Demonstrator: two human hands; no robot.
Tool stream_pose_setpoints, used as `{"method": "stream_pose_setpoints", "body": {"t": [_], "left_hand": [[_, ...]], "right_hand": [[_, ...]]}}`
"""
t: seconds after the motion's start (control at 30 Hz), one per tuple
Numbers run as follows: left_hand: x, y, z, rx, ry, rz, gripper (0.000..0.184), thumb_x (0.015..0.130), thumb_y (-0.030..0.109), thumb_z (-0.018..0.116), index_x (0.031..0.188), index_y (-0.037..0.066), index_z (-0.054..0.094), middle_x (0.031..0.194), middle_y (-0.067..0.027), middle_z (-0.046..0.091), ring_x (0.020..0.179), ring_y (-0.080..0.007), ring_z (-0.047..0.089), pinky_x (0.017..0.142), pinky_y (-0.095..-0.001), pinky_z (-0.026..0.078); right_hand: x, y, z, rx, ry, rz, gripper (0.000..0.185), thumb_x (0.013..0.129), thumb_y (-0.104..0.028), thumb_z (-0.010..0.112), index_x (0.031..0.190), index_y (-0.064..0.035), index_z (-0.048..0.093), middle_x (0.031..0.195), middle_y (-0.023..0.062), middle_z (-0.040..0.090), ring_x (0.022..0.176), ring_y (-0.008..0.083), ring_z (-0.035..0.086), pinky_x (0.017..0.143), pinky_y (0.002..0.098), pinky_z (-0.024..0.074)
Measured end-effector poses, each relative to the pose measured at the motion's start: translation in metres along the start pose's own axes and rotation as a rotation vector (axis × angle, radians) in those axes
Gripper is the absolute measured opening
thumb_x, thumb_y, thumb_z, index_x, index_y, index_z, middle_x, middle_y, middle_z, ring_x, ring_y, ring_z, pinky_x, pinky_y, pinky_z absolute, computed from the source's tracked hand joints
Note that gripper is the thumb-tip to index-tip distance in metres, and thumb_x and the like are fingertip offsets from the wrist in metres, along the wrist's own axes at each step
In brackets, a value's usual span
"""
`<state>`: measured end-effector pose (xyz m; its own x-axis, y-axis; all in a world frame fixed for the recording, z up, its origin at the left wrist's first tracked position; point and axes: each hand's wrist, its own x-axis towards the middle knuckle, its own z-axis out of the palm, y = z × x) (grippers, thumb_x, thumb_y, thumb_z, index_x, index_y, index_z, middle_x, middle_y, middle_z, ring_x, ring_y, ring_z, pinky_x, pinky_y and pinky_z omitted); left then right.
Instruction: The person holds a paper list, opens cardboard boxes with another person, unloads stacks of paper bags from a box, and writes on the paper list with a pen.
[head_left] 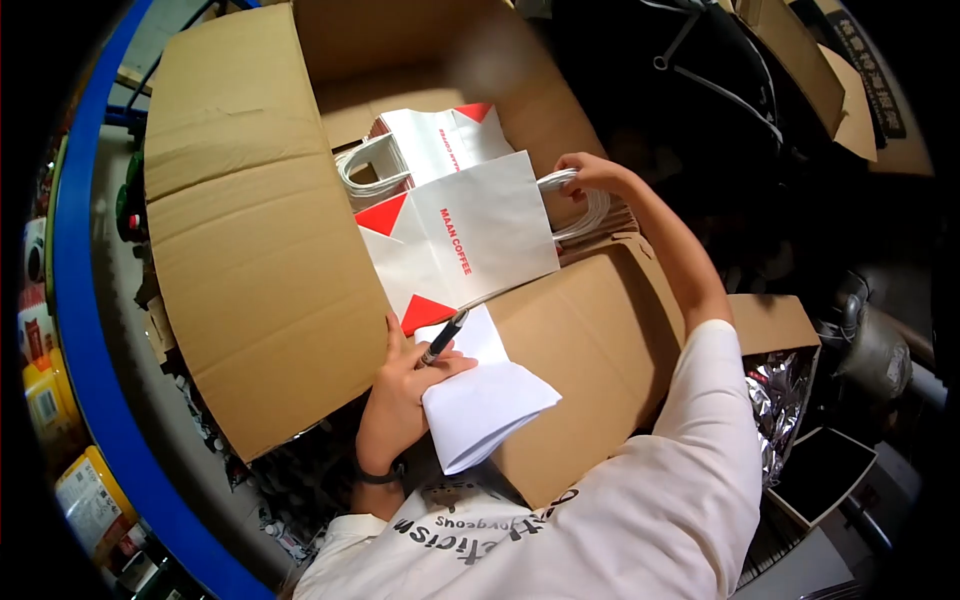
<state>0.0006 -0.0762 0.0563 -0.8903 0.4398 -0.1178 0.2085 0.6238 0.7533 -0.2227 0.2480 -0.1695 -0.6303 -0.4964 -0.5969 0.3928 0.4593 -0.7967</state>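
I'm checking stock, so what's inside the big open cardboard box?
At the opening of the box are white paper bags with red corners and white handles. Whatever lies beneath them is covered.

Over the link I see an off-white T-shirt (640, 500) with short, loose sleeves (705, 400). Black lettering (470, 540) curves across its front, "gorgeous" in smaller type, larger letters partly lost in folds. A dark wristband (383, 475) circles the left wrist (372, 463).
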Motion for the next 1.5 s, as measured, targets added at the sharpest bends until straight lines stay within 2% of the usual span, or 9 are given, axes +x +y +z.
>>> {"method": "stream_pose_setpoints", "body": {"t": [0.2,0.43,0.77,0.87,0.9,1.03,1.27,1.37,1.5], "left_hand": [[-0.001,-0.003,0.0,0.001,0.004,0.001,0.018,0.072,0.004,0.059,0.086,0.01,0.069,0.08,-0.0073,0.064,0.084,-0.0244,0.06,0.106,-0.0567,0.007],[-0.003,-0.002,-0.001,-0.004,-0.015,0.052,0.019,0.071,0.005,0.059,0.087,0.01,0.068,0.08,-0.0075,0.064,0.083,-0.0228,0.059,0.106,-0.0562,0.006],[-0.005,-0.003,-0.001,-0.033,0.023,0.062,0.019,0.067,0.007,0.063,0.085,0.01,0.067,0.083,-0.0107,0.064,0.084,-0.0253,0.06,0.109,-0.0493,0.005],[-0.006,-0.008,0.002,-0.107,0.003,0.053,0.023,0.065,0.005,0.062,0.087,0.01,0.067,0.085,-0.0084,0.065,0.087,-0.0257,0.06,0.105,-0.0428,0.019],[-0.007,-0.006,0.001,-0.147,0.011,0.018,0.023,0.065,0.003,0.062,0.087,0.01,0.067,0.086,-0.0072,0.065,0.087,-0.0248,0.06,0.102,-0.0404,0.024],[-0.007,-0.001,0.001,-0.115,0.023,0.018,0.023,0.067,-0.001,0.057,0.086,0.009,0.067,0.083,-0.011,0.064,0.085,-0.0272,0.059,0.108,-0.0489,-0.002],[-0.006,-0.007,0.004,0.003,-0.007,0.079,0.024,0.066,-0.003,0.057,0.085,0.007,0.067,0.084,-0.0121,0.064,0.088,-0.0289,0.058,0.108,-0.0514,0.004],[-0.006,-0.012,0.005,0.054,0.006,0.093,0.024,0.066,-0.002,0.057,0.086,0.006,0.067,0.086,-0.0129,0.063,0.088,-0.0304,0.057,0.108,-0.0509,0.005],[-0.006,-0.012,0.006,0.05,0.009,0.111,0.022,0.068,-0.001,0.055,0.085,0.007,0.066,0.088,-0.0128,0.063,0.09,-0.0307,0.057,0.107,-0.0514,0.004]], "right_hand": [[-0.077,-0.044,0.018,0.292,0.09,-0.162,0.027,0.072,-0.005,0.062,0.098,-0.0051,0.053,0.072,0.0019,0.055,0.055,0.0076,0.051,0.05,0.0187,0.0416],[-0.145,-0.166,0.032,0.133,0.098,-0.335,0.028,0.069,-0.002,0.063,0.096,-0.0011,0.057,0.062,-0.0014,0.051,0.041,0.0019,0.034,0.036,0.0173,0.0231],[-0.306,-0.278,0.038,-0.348,0.259,-0.512,0.029,0.069,-0.004,0.063,0.098,-0.0019,0.06,0.068,0.0014,0.058,0.043,0.0013,0.037,0.038,0.0168,0.0249],[-0.355,-0.281,0.015,-0.469,0.269,-0.625,0.031,0.074,-0.004,0.061,0.105,-0.0067,0.057,0.079,0.0037,0.063,0.043,0.0015,0.039,0.037,0.016,0.029],[-0.375,-0.285,0.012,-0.561,0.336,-0.601,0.032,0.075,-0.005,0.061,0.107,-0.009,0.056,0.084,0.0043,0.063,0.043,0.0015,0.039,0.037,0.016,0.0306],[-0.45,-0.285,-0.009,-0.819,0.543,-0.496,0.038,0.077,-0.011,0.06,0.113,-0.0168,0.054,0.092,0.0043,0.063,0.041,0.0023,0.037,0.037,0.016,0.0325],[-0.539,-0.269,-0.024,-0.927,0.76,-0.226,0.043,0.06,0.002,0.063,0.103,-0.0032,0.057,0.097,0.0042,0.057,0.09,0.0107,0.054,0.076,0.0211,0.0425],[-0.556,-0.251,-0.029,-0.95,0.675,-0.221,0.044,0.061,0.013,0.064,0.1,-0.0048,0.058,0.092,0.0039,0.06,0.083,0.0096,0.057,0.071,0.0226,0.0477],[-0.576,-0.226,-0.024,-0.751,0.828,-0.073,0.041,0.058,-0.022,0.059,0.095,-0.003,0.056,0.086,0.0005,0.055,0.07,0.0091,0.05,0.061,0.0182,0.0375]]}}
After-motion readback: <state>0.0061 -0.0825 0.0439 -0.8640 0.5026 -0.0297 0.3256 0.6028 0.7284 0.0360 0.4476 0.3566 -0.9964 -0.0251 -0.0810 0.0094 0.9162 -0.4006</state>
